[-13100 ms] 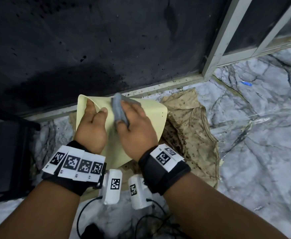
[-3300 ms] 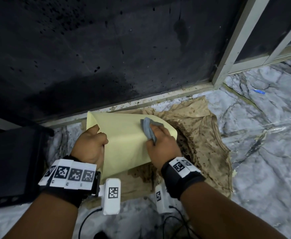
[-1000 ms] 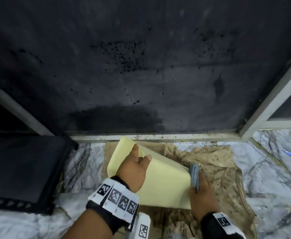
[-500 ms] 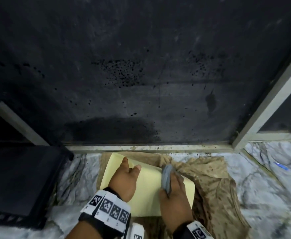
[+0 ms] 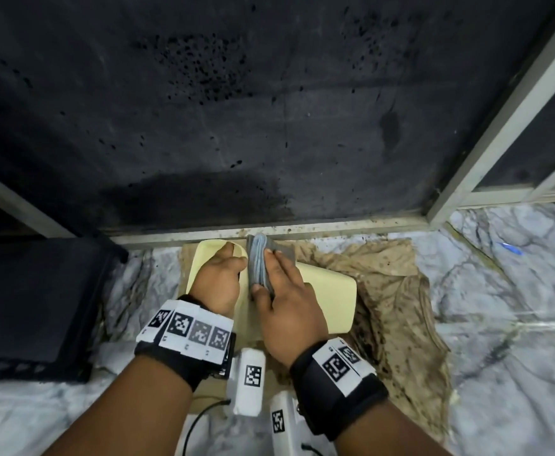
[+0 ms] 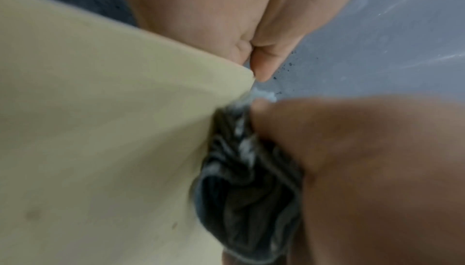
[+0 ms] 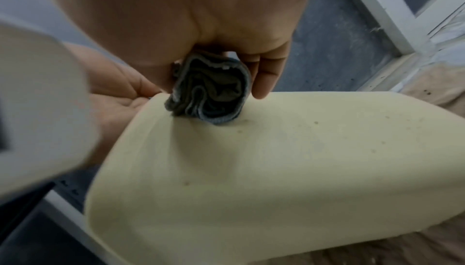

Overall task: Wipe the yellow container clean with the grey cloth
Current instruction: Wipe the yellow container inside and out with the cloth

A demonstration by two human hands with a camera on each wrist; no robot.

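The pale yellow container [image 5: 328, 301] lies on its side on a stained tan cloth on the floor, its outer wall facing up. My left hand [image 5: 220, 278] grips its far left rim, fingers curled over the edge. My right hand [image 5: 282, 291] holds the folded grey cloth [image 5: 259, 263] and presses it on the container's wall near that rim, right beside the left hand. In the right wrist view the grey cloth [image 7: 211, 94] is bunched between thumb and fingers against the yellow container [image 7: 276, 169], which shows small specks. The left wrist view shows the grey cloth [image 6: 246, 185] against the yellow container [image 6: 100, 140].
A stained tan cloth [image 5: 397, 291] spreads under and right of the container on the marble floor [image 5: 516, 324]. A dark spattered wall [image 5: 236, 110] stands just behind. A black box [image 5: 29, 307] sits at the left. A pale frame post [image 5: 499, 120] rises at the right.
My right hand has slid the grey cloth leftward and farther across the container, from its right edge up to the rim beside my left hand. The left hand keeps its hold.
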